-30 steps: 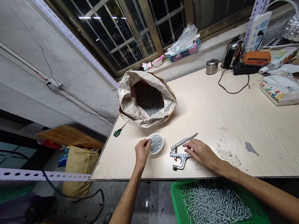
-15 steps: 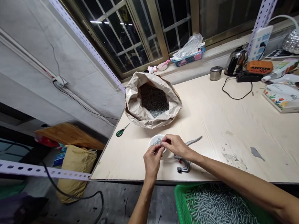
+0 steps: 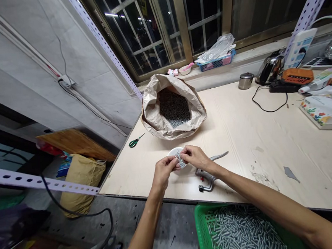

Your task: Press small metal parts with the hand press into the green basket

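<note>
Over a white bowl (image 3: pixel 172 151) near the table's front edge, both my hands are at work. Small silvery metal pieces (image 3: pixel 181 162) show in the bowl between my fingers. My left hand (image 3: pixel 163 171) is at the bowl's left side, thumb and fingertips pinched together. Opposite it, my right hand (image 3: pixel 196 157) also pinches at the bowl's right side. Whatever sits in either pinch is too small to name. A grey hand tool (image 3: pixel 206 180) with a long curved handle lies under and beside my right forearm. Part of the bowl is hidden by my hands.
Behind the bowl stands an open paper sack (image 3: pixel 151 122) of small dark and silvery pieces. Green-handled scissors (image 3: pixel 133 143) lie at left. Below the front edge, a green basket (image 3: pixel 201 229) holds metal pins. A metal cup (image 3: pixel 245 81) and tissue pack (image 3: pixel 322 108) stand right.
My fingertips, which met over the bowl, have drawn slightly apart, and more of the silvery pieces show between them. The whole view has shifted a little.
</note>
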The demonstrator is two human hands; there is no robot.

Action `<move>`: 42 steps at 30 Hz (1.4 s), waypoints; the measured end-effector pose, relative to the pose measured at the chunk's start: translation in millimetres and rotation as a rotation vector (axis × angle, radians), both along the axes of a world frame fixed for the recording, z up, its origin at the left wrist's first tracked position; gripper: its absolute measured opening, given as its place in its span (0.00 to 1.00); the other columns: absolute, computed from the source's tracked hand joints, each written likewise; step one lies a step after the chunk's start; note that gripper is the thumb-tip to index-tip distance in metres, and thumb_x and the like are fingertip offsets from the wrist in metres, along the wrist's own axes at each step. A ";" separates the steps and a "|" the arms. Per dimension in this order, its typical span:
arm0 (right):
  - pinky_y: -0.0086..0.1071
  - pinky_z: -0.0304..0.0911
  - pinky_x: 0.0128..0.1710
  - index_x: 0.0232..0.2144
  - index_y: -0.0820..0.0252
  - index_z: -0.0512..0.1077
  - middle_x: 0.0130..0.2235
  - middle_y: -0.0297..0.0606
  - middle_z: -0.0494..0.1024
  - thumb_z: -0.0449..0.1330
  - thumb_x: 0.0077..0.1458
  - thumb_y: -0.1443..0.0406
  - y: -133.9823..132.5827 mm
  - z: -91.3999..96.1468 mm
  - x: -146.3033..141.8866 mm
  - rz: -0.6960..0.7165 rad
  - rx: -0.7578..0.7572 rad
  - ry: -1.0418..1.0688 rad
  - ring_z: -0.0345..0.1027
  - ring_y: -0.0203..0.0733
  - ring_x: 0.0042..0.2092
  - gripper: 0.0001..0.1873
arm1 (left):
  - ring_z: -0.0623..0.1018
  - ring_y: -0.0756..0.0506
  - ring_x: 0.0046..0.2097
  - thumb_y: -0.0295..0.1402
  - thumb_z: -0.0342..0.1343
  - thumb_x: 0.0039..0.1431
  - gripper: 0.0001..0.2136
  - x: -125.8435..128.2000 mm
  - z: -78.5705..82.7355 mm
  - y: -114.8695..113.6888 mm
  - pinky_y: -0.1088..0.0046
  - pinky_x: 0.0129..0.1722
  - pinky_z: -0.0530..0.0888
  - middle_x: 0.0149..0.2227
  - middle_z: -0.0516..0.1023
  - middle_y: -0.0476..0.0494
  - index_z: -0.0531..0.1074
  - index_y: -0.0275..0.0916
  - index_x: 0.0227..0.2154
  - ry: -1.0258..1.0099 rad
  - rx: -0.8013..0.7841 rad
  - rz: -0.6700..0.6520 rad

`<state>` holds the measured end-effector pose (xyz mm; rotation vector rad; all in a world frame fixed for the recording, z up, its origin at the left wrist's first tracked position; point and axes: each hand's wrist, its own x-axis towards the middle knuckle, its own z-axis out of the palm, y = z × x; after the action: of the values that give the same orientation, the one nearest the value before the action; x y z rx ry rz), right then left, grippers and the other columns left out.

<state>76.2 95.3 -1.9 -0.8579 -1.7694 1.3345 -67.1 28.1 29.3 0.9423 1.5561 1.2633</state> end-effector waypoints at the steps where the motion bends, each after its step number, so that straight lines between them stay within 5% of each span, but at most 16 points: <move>1: 0.28 0.60 0.29 0.27 0.60 0.68 0.25 0.31 0.72 0.55 0.53 0.65 2.4 -1.7 -1.4 -0.012 0.013 -0.016 0.65 0.34 0.28 0.04 | 0.73 0.52 0.24 0.41 0.68 0.34 0.20 0.1 1.5 0.5 0.74 0.29 0.74 0.24 0.76 0.48 0.75 0.32 0.28 -0.040 0.019 0.043; 7: 0.36 0.62 0.42 0.43 0.60 0.68 0.42 0.42 0.72 0.56 0.57 0.67 2.3 -3.0 32.5 -0.043 0.462 -0.289 0.66 0.42 0.42 0.10 | 0.72 0.53 0.25 0.40 0.65 0.41 0.17 17.7 7.0 -12.6 0.76 0.27 0.73 0.24 0.75 0.49 0.76 0.31 0.31 0.070 0.021 0.048; 10: 0.36 0.61 0.40 0.34 0.59 0.71 0.34 0.39 0.72 0.54 0.60 0.65 -14.9 -8.1 78.0 0.000 0.514 -0.484 0.65 0.41 0.39 0.06 | 0.71 0.52 0.24 0.39 0.64 0.41 0.16 30.5 3.4 -23.4 0.76 0.25 0.72 0.23 0.73 0.51 0.74 0.33 0.30 0.110 -0.060 -0.001; 16: 0.36 0.58 0.37 0.39 0.59 0.70 0.38 0.40 0.72 0.60 0.56 0.63 -53.0 -36.6 142.2 0.037 0.541 -0.696 0.63 0.43 0.39 0.08 | 0.72 0.51 0.25 0.45 0.61 0.44 0.17 47.5 -10.7 -32.7 0.75 0.26 0.71 0.23 0.73 0.49 0.74 0.34 0.28 0.176 -0.153 -0.126; 20: 0.34 0.55 0.37 0.34 0.60 0.69 0.35 0.38 0.71 0.55 0.59 0.68 -57.6 -51.7 142.2 0.001 0.621 -0.695 0.61 0.40 0.37 0.03 | 0.70 0.50 0.26 0.48 0.59 0.45 0.19 52.7 -26.2 -33.4 0.76 0.24 0.66 0.24 0.74 0.47 0.78 0.34 0.28 0.370 -0.169 -0.207; 27: 0.36 0.50 0.34 0.28 0.60 0.67 0.30 0.38 0.68 0.47 0.63 0.71 -61.7 -58.8 138.4 -0.120 0.926 -0.685 0.54 0.42 0.33 0.13 | 0.72 0.47 0.28 0.47 0.58 0.43 0.18 50.2 -49.5 -34.5 0.75 0.26 0.65 0.24 0.75 0.45 0.78 0.34 0.22 0.473 -0.245 -0.262; 42: 0.35 0.47 0.34 0.26 0.60 0.66 0.27 0.36 0.66 0.48 0.62 0.72 -60.5 -57.6 139.8 -0.170 0.997 -0.706 0.53 0.40 0.32 0.14 | 0.59 0.54 0.19 0.50 0.61 0.38 0.20 51.7 -48.0 -18.9 0.77 0.21 0.58 0.14 0.63 0.54 0.74 0.33 0.20 0.350 -0.489 -0.439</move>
<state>216.1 34.8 -59.4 -0.8774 -2.4314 -0.1033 -15.4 9.2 -18.7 1.1313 1.6919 0.3951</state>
